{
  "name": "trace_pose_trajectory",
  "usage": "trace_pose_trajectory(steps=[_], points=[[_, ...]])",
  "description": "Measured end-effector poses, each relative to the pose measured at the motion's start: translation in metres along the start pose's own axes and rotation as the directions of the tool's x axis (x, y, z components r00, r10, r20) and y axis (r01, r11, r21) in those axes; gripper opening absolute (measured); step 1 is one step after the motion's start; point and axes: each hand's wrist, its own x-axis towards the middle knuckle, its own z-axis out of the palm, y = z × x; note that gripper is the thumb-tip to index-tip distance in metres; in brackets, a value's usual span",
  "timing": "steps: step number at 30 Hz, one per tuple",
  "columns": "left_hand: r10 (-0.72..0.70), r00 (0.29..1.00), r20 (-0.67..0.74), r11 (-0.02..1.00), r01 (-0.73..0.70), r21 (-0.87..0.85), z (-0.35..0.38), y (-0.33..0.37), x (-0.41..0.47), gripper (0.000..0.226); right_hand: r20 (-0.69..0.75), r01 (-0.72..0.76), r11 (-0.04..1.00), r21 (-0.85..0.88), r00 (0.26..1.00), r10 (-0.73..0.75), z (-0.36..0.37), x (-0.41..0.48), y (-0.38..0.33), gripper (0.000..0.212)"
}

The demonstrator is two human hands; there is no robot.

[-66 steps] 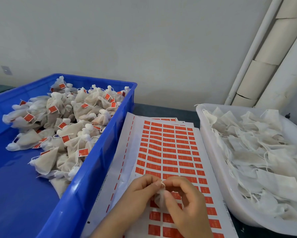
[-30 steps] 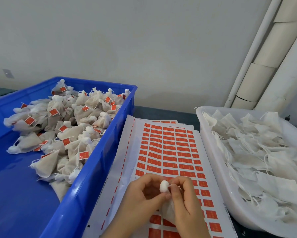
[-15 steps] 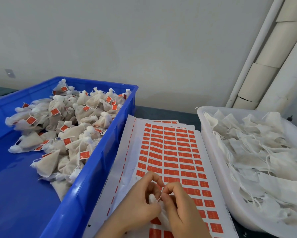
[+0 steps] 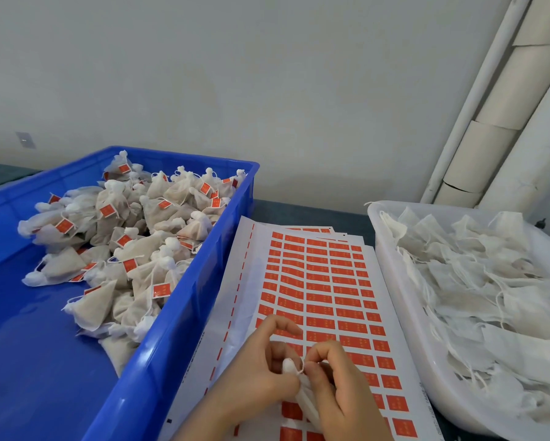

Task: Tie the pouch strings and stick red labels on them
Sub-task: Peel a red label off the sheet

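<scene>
Head view: I log left hand gripping white gauze pouch, right hand now pinching its thin string; knot forming.

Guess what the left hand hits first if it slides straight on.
Likely the white plastic tray of untied pouches, since the left hand points rightward and away across the white sheet of red labels. The right hand lies close beside that line; depth is unclear.

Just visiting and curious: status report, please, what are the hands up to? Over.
Left hand grips pouch at its neck; right hand pinches its string. Pouch held above label sheet, no red label seen on it. Nothing in the way.
</scene>
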Motion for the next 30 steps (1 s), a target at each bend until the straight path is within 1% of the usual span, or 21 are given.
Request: trace_pose_trajectory(steps=[2, 4, 7, 10, 12, 14, 17, 20, 23, 27, 29, 30], points=[[0.010, 1.000, 0.002, 1.000, -0.010, -0.022, 0.000, 0.000, -0.001, 0.052, -0.007, -0.006, 1.000, 0.012, 1.000, 0.006, 0.001, 0.001, -0.001, 0.018], [0.030, 1.000, 0.006, 1.000, -0.030, 0.006, 0.001, 0.000, -0.001, 0.049, -0.009, -0.010, 1.000, 0.009, 1.000, 0.011, 0.001, 0.000, 0.000, 0.016], [0.092, 0.996, 0.004, 0.995, -0.093, 0.038, 0.003, -0.001, 0.000, 0.033, -0.026, -0.015, 1.000, 0.010, 1.000, 0.015, 0.000, 0.001, 0.000, 0.016], [0.137, 0.988, -0.072, 0.990, -0.134, 0.044, 0.004, -0.003, 0.001, 0.018, -0.033, -0.024, 0.999, 0.037, 0.999, 0.025, -0.001, 0.000, 0.001, 0.015], [0.167, 0.980, -0.107, 0.985, -0.160, 0.069, 0.004, -0.006, -0.001, 0.016, -0.074, -0.026, 0.998, 0.050, 0.997, 0.030, -0.001, 0.000, 0.001, 0.013], [0.202, 0.973, -0.112, 0.977, -0.191, 0.098, 0.005, -0.007, -0.002, 0.013, -0.113, -0.033, 0.997, 0.066, 0.993, 0.041, -0.001, -0.001, 0.000, 0.008], [0.240, 0.960, -0.147, 0.965, -0.219, 0.144, 0.006, -0.007, -0.002, 0.006, -0.160, -0.054, 0.994, 0.100, 0.985, 0.069, -0.002, -0.001, -0.002, 0.013], [0.248, 0.955, -0.161, 0.960, -0.220, 0.175, 0.008, -0.009, -0.003, 0.008, -0.186, -0.074, 0.987, 0.141, 0.977, 0.100, -0.003, -0.001, -0.005, 0.015], [0.238, 0.956, -0.170, 0.962, -0.209, 0.174, 0.009, -0.009, -0.003, 0.010, -0.199, -0.111, 0.978, 0.175, 0.969, 0.145, -0.003, -0.001, -0.006, 0.013], [0.231, 0.956, -0.184, 0.964, -0.199, 0.177, 0.010, -0.008, -0.005, 0.005, -0.243, -0.161, 0.967, 0.197, 0.948, 0.207, -0.003, 0.000, -0.007, 0.017], [0.238, 0.953, -0.187, 0.961, -0.204, 0.186, 0.011, -0.008, -0.005, 0.005, -0.227, -0.202, 0.951, 0.235, 0.940, 0.256, -0.002, 0.001, -0.008, 0.016], [0.238, 0.953, -0.185, 0.960, -0.202, 0.194, 0.011, -0.008, -0.005, 0.004, -0.203, -0.224, 0.932, 0.284, 0.936, 0.287, -0.003, 0.001, -0.009, 0.015]])
